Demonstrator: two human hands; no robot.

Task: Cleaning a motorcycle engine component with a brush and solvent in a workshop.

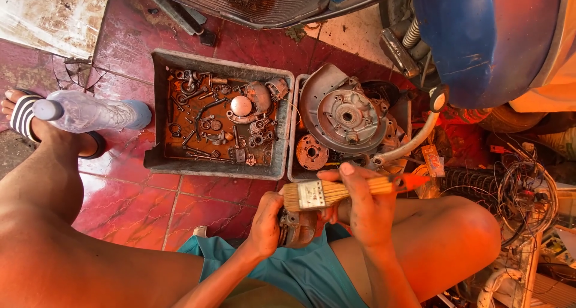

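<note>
Right hand [366, 206] grips a paintbrush [336, 192] over the grimy metal engine part [298, 227] clutched in left hand [266, 221], just near-side of the grey parts tray [157, 104]; part looks only partly cleaned.

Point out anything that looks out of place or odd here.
A plastic bottle lies on its side across the sandalled foot rather than standing. The tray of small metal parts holds rusty brown liquid.

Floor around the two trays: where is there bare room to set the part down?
Bare red floor tiles lie between the left tray and the knees, and behind it toward the plastic bottle. Both trays are packed; the right tray holds an engine casing. Right of it, wires crowd everything.
</note>
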